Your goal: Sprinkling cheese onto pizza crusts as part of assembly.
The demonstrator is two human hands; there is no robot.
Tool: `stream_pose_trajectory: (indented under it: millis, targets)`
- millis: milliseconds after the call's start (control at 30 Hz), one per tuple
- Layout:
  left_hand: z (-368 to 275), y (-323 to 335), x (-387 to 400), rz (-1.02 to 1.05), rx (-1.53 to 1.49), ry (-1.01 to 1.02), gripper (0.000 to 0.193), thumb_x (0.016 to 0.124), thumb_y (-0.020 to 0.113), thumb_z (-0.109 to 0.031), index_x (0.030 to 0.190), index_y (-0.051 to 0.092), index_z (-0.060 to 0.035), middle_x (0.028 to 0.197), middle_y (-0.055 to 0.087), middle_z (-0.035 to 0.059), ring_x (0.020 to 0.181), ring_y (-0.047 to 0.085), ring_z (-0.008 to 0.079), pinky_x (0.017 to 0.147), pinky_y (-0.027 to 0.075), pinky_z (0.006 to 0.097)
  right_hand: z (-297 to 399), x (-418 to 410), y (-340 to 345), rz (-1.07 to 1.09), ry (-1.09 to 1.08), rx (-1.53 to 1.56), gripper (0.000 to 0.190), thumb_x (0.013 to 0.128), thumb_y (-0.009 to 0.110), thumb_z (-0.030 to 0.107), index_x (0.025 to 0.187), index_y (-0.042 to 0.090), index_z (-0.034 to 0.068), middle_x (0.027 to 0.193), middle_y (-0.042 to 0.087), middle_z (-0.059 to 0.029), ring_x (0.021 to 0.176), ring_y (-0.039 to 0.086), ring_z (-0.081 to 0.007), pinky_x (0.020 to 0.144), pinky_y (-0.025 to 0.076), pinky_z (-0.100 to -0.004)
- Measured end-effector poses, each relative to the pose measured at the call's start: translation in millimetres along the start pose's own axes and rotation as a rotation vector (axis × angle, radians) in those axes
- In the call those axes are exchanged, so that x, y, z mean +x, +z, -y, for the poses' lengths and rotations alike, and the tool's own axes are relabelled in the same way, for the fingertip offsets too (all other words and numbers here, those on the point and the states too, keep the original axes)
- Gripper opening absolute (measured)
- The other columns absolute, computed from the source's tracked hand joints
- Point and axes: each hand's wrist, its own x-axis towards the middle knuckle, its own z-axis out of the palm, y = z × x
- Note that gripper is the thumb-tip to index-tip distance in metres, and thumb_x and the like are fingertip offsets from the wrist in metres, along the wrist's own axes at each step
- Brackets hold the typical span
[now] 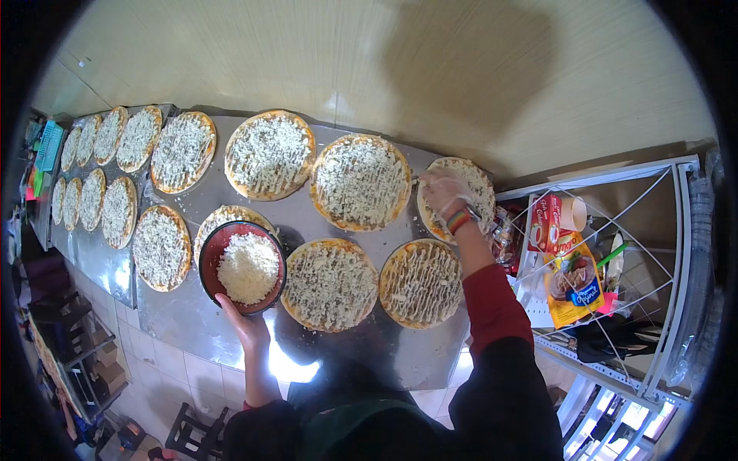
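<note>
My left hand [248, 328] holds a red bowl [210, 262] with a dark rim, tilted so that its grated white cheese [248, 268] shows. The bowl partly covers a cheese-topped pizza [230, 216] behind it. Over the back right pizza [475, 184] is my right hand [447, 193], in a clear glove, with a rainbow band at the wrist; its fingers are blurred. In front of that hand lies a pizza [422, 282] with pale sauce stripes and hardly any cheese. Beside it another pizza [331, 285] carries a cheese layer.
More cheese-topped pizzas [135, 138] run in two rows leftward along the steel table [190, 334]. A wall [323, 57] bounds the back. On the right, a metal rack [680, 230] holds a tea box [545, 222] and a yellow food pouch [573, 282]. A black stool [196, 429] stands below.
</note>
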Motion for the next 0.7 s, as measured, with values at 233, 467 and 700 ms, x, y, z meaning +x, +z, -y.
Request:
stream_pose_trajectory:
  millis: [233,467,700]
  targets:
    - [-17,5,4,-0.069,-0.031,0.027,0.057,0.086,0.031,-0.046,0.127,0.019,-0.0086,0.121,0.034,0.0108,0.101,0.042,0.022,0.074,0.038,0.0345,16,29,11,0.196,0.012,-0.249,0.019,0.07,0.048,0.017,0.08,0.062,0.009,0.082,0.06,-0.0137,0.082,0.056,-0.0282,0.075,0.043,-0.0376]
    - [-24,5,2,-0.076,-0.19,-0.083,0.073,0.082,0.027,-0.058,0.131,0.013,-0.006,0.131,0.023,0.0117,0.119,0.028,0.0238,0.096,0.027,0.0377,5,-2,3,0.299,0.078,0.019,0.015,0.072,0.048,0.015,0.074,0.06,0.008,0.079,0.058,-0.0151,0.072,0.056,-0.03,0.067,0.044,-0.0392]
    - [-12,4,5,-0.125,-0.114,-0.03,0.065,0.08,0.032,-0.059,0.124,0.024,-0.0114,0.116,0.041,0.0069,0.092,0.05,0.0224,0.06,0.043,0.0342,43,-45,2,0.075,-0.183,-0.091,0.014,0.07,0.047,0.01,0.065,0.06,0.008,0.074,0.058,-0.0113,0.076,0.056,-0.0273,0.067,0.046,-0.0367]
